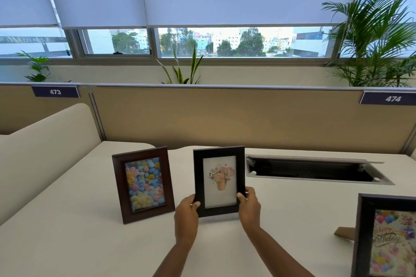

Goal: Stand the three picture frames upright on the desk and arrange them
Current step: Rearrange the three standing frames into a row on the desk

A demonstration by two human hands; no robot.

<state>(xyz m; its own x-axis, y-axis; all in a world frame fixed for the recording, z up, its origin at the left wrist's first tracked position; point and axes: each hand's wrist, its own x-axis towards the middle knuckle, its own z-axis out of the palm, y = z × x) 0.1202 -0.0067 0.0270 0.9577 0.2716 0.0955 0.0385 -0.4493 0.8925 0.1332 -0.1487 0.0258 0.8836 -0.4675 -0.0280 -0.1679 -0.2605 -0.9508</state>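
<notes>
Black wooden frame with flower-pot print (219,181) stood upright mid-desk, left hand (186,217) and right hand (249,207) pinching its lower side edges, thumbs in front. Reddish-brown frame with pastel flowers (144,184) upright just beside, toward left edge. Dark birthday-card frame (386,237) upright near cream desk's (78,231) right front corner.

Three picture frames: brown frame (143,185), black frame (219,181), grey frame (386,237); two hands: left hand (186,217), right hand (249,208); three plants; two number signs.
</notes>
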